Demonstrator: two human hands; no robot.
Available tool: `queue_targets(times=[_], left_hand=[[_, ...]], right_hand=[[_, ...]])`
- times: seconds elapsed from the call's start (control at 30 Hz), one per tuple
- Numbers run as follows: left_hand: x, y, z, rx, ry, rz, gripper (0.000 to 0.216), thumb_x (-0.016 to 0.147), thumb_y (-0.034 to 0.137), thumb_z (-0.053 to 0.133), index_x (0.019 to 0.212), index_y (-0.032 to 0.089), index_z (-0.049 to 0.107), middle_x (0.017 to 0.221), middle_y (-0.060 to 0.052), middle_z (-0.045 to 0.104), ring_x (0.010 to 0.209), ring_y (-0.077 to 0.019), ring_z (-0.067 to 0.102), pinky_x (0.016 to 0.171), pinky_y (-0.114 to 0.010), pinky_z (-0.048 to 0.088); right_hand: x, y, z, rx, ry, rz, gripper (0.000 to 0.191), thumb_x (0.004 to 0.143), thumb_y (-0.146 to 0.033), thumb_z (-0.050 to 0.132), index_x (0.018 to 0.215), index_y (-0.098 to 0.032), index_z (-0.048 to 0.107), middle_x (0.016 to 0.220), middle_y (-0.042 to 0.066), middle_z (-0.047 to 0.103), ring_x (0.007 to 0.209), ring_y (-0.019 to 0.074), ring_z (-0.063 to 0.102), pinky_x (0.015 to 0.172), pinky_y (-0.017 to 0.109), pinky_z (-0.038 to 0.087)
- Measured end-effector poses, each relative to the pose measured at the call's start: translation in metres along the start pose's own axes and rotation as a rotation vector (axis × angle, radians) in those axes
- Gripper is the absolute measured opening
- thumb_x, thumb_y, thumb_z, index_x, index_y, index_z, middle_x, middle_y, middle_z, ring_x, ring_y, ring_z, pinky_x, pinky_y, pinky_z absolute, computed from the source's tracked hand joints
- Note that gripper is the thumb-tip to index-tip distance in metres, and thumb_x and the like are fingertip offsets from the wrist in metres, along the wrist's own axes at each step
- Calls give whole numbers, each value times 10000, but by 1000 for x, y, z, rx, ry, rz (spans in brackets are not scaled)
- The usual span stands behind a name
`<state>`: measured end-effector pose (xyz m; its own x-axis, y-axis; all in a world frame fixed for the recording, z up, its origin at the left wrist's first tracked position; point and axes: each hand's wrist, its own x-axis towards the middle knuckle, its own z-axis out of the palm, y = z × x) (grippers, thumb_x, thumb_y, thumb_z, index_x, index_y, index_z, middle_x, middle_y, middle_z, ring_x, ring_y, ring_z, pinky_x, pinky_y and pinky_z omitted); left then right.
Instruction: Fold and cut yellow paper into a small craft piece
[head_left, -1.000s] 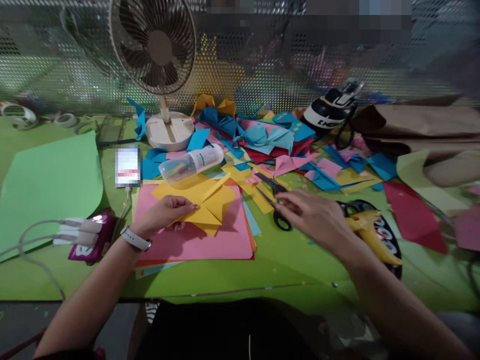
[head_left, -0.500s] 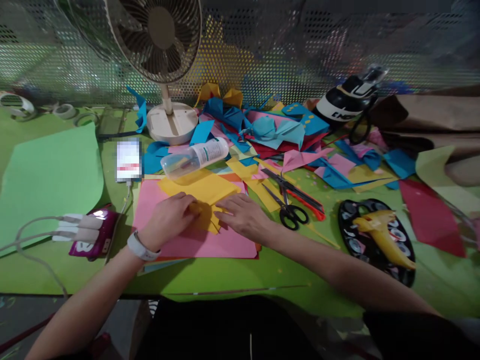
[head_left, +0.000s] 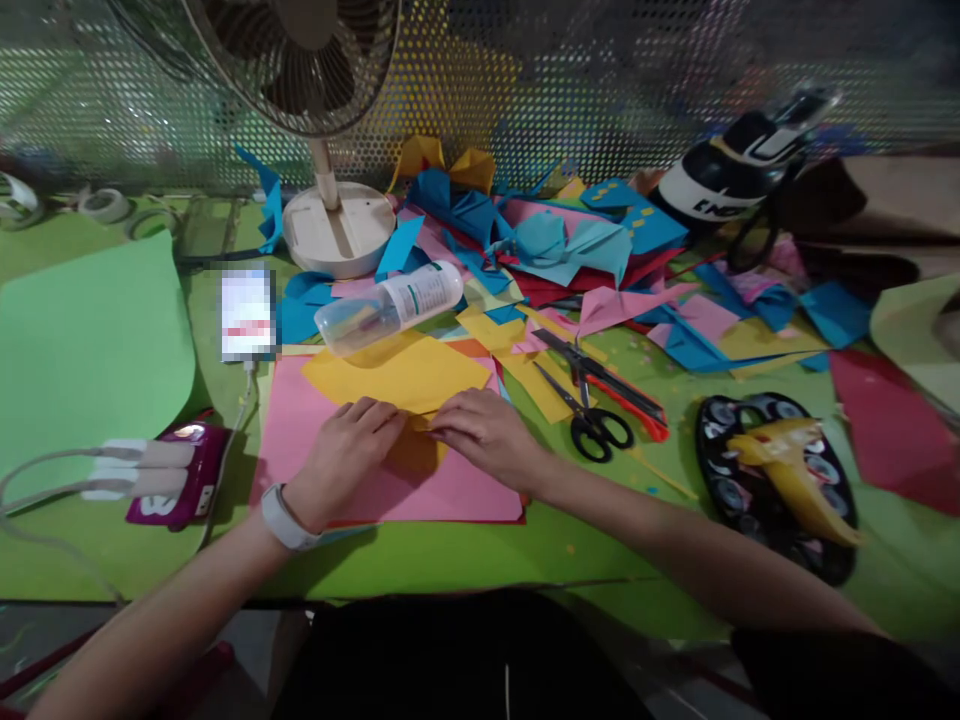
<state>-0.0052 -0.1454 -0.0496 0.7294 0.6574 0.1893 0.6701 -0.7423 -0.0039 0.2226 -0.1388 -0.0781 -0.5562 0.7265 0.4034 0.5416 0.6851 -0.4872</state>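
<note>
A folded sheet of yellow paper (head_left: 397, 370) lies on a stack of coloured paper with a pink sheet (head_left: 450, 490) on top. My left hand (head_left: 352, 450) has its fingers curled together at the near edge of the yellow paper, a pale band on its wrist. Across from it, my right hand (head_left: 484, 435) pinches the same edge between thumb and fingers. Both hands nearly meet there, and the fingertips partly hide the fold. A clear plastic bottle (head_left: 390, 305) lies on its side just behind the yellow paper.
Black-handled scissors (head_left: 600, 435) and a red utility knife (head_left: 630, 400) lie to the right. Beyond them sits a black palette (head_left: 712, 430) with a yellow object on it. Paper scraps (head_left: 570, 245), a fan (head_left: 341, 225) and a black bottle (head_left: 720, 175) stand behind; a phone (head_left: 247, 312) is left.
The loose yellow strips that stuck out below my fingers no longer show; the near edge is drawn together between both hands. The right fingers have closed more. The view has shifted slightly.
</note>
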Motion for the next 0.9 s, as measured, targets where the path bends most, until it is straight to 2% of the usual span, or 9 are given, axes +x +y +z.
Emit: queue_targets(times=[0.13, 0.27, 0.33, 0.4, 0.53, 0.7, 0.9], left_hand=[[-5, -3, 6, -41, 43, -7, 262, 885, 59, 501, 1110, 116, 621, 1041, -100, 681, 890, -227, 618, 750, -361, 529], [-5, -4, 6, -119, 46, -45, 253, 889, 84, 509, 1111, 127, 623, 1048, -95, 685, 895, -219, 615, 792, -366, 537], [-4, -5, 6, -149, 39, -71, 251, 889, 91, 514, 1108, 128, 629, 1039, -97, 686, 891, -219, 615, 795, -371, 542], [-3, -6, 5, -168, 34, -84, 253, 896, 97, 500, 1106, 130, 638, 1025, -101, 688, 884, -219, 616, 786, -375, 547], [-2, -6, 5, -188, 52, -106, 244, 910, 104, 487, 1093, 130, 647, 1014, -100, 690, 872, -216, 610, 772, -363, 548], [-1, -5, 4, -212, 88, -133, 232, 935, 121, 471, 1077, 145, 654, 988, -87, 692, 869, -200, 606, 762, -334, 541], [-1, -5, 4, -218, 93, -141, 230, 934, 114, 473, 1075, 118, 655, 976, -85, 695, 856, -207, 600, 745, -328, 534]], right_hand=[[2, -1, 4, 81, -39, 175, 247, 941, -393, 555, 866, -217, 711, 827, 22, 691, 799, 173, 584, 707, 328, 366], [7, -10, 2, 84, -83, 321, 220, 958, -397, 528, 991, -255, 692, 887, 11, 722, 873, 189, 602, 797, 362, 360], [9, -15, 1, 99, -53, 386, 231, 938, -415, 561, 1078, -257, 656, 892, 12, 733, 905, 206, 611, 835, 375, 364], [9, -18, 1, 128, -26, 434, 242, 917, -429, 593, 1067, -245, 642, 873, 13, 736, 903, 212, 619, 837, 373, 374], [8, -19, 3, 108, -18, 377, 196, 938, -385, 572, 859, -239, 677, 838, 3, 730, 841, 189, 620, 797, 359, 362], [5, -19, 5, 10, 15, 270, 176, 945, -323, 573, 875, -246, 714, 829, 4, 728, 822, 174, 609, 765, 354, 347], [7, -19, 7, -16, -1, 277, 99, 901, -247, 626, 866, -244, 719, 816, 2, 724, 814, 180, 600, 762, 356, 335]])
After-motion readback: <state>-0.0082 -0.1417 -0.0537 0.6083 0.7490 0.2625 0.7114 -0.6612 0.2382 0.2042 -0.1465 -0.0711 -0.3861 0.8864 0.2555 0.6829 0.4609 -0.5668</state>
